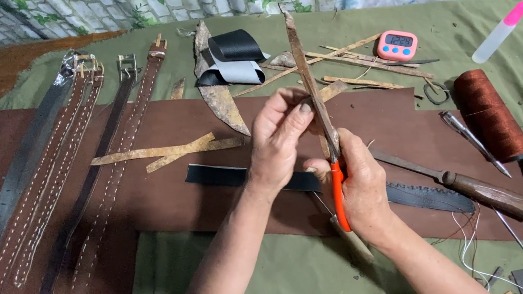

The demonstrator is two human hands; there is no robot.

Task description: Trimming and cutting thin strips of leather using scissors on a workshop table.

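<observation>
Pinching a leather strip [303,63] taut with left-hand [277,139] fingertips above the brown hide [212,195], steadying it for orange-handled scissors [337,187] gripped in the closed right hand [360,187], with finished belts [62,171] lying alongside.

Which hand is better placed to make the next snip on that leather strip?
Right. The right hand already grips the orange-handled scissors, whose blades meet the brown leather strip. The left hand pinches the strip with its fingers, so it likely just steadies it.
</observation>
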